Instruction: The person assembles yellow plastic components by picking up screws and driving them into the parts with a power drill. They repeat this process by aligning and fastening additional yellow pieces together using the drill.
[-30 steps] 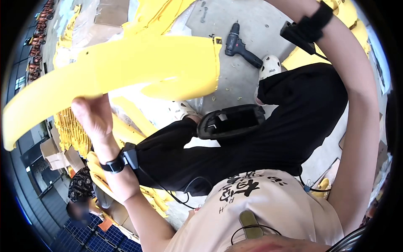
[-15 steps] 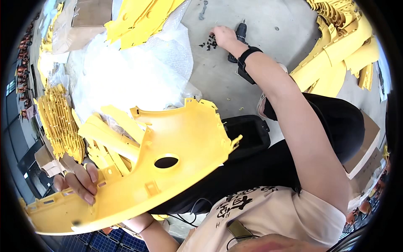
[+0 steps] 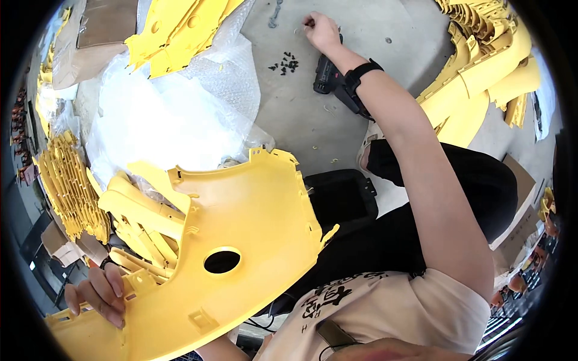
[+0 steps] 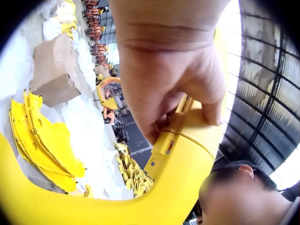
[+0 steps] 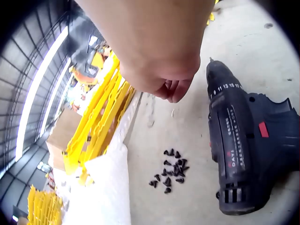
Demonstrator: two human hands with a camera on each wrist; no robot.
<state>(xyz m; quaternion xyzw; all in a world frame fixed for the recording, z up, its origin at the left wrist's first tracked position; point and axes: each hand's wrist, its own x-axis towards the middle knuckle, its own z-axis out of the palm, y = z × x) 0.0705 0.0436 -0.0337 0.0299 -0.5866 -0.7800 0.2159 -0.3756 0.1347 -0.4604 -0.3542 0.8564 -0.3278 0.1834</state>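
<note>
A large curved yellow panel (image 3: 241,210) with a round hole lies across the front of the body in the head view. My left hand (image 3: 99,293) grips its narrower end; the left wrist view shows the fingers and thumb of that hand (image 4: 171,70) around the yellow edge (image 4: 187,150). Over the grey floor is my right hand (image 3: 323,33), fingers curled, above the black drill (image 3: 327,73) and close to a pile of small black pieces (image 3: 286,64). In the right wrist view the pieces (image 5: 172,171) lie beside the drill (image 5: 239,140); whether the curled fingers hide something cannot be seen.
Yellow panels (image 3: 180,27) lie on clear plastic wrap (image 3: 162,120) at the upper left. More are stacked at the left (image 3: 72,186) and upper right (image 3: 481,78). A black open container (image 3: 340,201) sits between the legs. Another person's head (image 4: 234,197) shows in the left wrist view.
The panel has turned from its outer face to its inner face and come down toward the body. My right hand reached the floor by the black pieces, then moved slightly away from them.
</note>
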